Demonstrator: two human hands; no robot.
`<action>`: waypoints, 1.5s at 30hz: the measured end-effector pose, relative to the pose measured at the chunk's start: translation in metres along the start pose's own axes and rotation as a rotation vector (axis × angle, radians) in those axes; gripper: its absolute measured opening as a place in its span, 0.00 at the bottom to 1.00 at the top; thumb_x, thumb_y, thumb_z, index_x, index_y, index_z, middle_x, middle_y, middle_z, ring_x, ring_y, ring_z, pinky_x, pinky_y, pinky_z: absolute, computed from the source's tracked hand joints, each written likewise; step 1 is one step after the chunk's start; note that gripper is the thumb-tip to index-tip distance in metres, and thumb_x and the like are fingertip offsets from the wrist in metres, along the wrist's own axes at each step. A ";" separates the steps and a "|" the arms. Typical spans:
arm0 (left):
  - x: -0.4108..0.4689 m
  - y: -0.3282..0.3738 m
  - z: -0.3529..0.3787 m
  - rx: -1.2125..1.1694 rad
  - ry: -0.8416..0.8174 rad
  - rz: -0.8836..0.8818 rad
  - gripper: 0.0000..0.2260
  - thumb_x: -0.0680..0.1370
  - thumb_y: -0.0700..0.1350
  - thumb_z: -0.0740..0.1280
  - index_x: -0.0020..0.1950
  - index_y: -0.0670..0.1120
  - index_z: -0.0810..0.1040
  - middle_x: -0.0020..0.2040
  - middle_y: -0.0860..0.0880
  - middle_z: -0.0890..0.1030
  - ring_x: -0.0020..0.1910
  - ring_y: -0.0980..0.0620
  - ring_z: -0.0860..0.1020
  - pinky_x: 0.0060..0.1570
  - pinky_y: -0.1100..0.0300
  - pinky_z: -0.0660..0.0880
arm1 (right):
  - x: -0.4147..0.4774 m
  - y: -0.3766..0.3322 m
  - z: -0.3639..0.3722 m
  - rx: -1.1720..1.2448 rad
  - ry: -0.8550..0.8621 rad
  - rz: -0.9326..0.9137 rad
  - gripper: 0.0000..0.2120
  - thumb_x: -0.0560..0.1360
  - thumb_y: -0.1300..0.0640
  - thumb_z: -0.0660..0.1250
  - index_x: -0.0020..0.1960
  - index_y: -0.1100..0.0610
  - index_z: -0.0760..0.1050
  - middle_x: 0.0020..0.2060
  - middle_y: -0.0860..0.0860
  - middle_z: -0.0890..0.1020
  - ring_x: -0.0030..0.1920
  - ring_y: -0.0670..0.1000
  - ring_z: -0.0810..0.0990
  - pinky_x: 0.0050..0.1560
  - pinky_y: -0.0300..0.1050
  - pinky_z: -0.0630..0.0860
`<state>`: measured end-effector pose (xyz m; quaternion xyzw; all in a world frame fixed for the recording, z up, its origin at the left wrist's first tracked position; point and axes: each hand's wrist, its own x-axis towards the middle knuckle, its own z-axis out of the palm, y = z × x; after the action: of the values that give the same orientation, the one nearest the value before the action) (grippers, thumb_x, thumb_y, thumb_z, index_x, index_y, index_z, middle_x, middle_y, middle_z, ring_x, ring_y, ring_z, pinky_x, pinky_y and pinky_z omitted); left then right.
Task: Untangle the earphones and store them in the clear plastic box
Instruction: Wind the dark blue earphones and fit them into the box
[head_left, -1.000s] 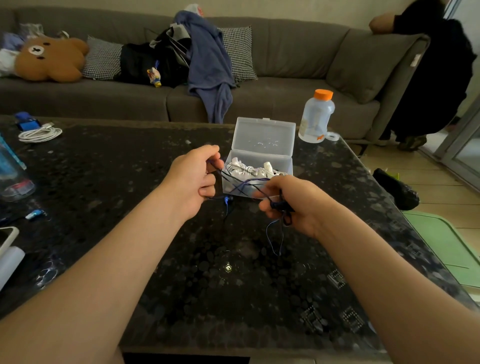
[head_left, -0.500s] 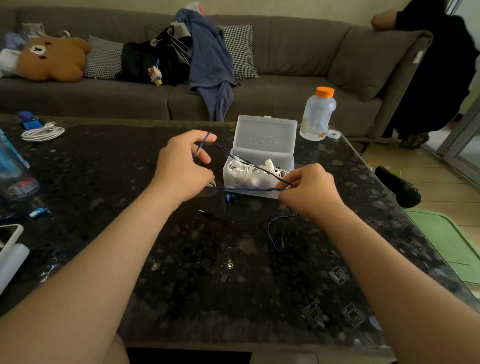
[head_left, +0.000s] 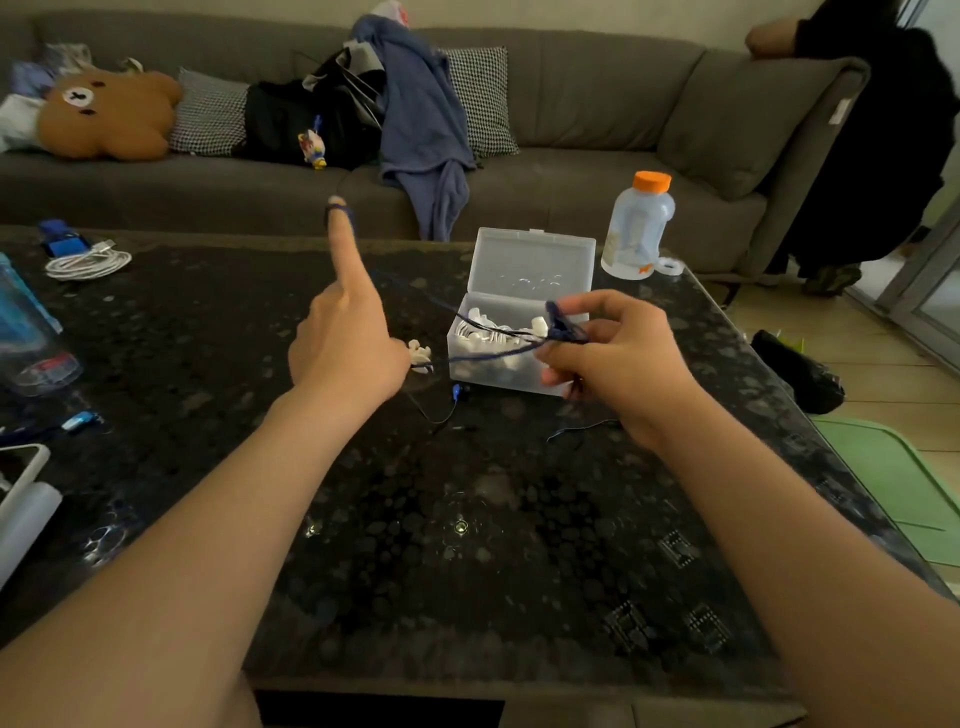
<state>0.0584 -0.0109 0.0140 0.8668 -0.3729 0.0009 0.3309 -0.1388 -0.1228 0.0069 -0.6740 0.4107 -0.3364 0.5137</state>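
The clear plastic box stands on the dark table with its lid open, and white earphones lie inside. A dark blue earphone cord stretches between my hands in front of the box. My left hand points its index finger up with a loop of the cord around the fingertip; its other fingers are curled where the cord meets the hand. My right hand pinches a bunched part of the cord just in front of the box. A blue earbud rests on the table below. Small white earbuds lie beside my left hand.
A bottle with an orange cap and a tape roll stand behind the box. At the left are a coiled white cable, a water bottle, a phone and a small blue stick. A person leans on the sofa.
My left index finger has straightened and risen, lifting the cord loop high. My right hand has moved up and right to the box front, pulling the cord taut.
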 end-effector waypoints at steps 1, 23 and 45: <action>0.000 -0.001 -0.001 0.031 0.009 -0.027 0.62 0.75 0.38 0.79 0.83 0.56 0.28 0.61 0.45 0.81 0.48 0.48 0.78 0.44 0.49 0.73 | -0.001 -0.002 -0.002 -0.005 -0.097 0.001 0.17 0.74 0.68 0.78 0.59 0.55 0.82 0.46 0.53 0.89 0.39 0.52 0.88 0.43 0.48 0.86; 0.007 -0.011 -0.001 0.104 0.043 -0.057 0.61 0.76 0.39 0.77 0.82 0.55 0.27 0.60 0.38 0.78 0.54 0.38 0.80 0.58 0.37 0.78 | 0.007 0.014 0.004 -0.387 -0.103 -0.255 0.07 0.81 0.50 0.72 0.55 0.47 0.88 0.49 0.40 0.88 0.52 0.43 0.84 0.58 0.44 0.81; -0.003 0.002 -0.005 -0.496 -0.885 -0.087 0.60 0.78 0.32 0.74 0.80 0.60 0.24 0.53 0.49 0.89 0.57 0.50 0.86 0.53 0.52 0.74 | -0.002 -0.010 0.026 0.880 0.107 0.250 0.19 0.89 0.53 0.54 0.71 0.67 0.70 0.46 0.60 0.85 0.45 0.61 0.90 0.42 0.52 0.87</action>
<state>0.0560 -0.0071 0.0189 0.6941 -0.4301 -0.4688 0.3368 -0.1144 -0.1092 0.0105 -0.3190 0.3328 -0.4486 0.7657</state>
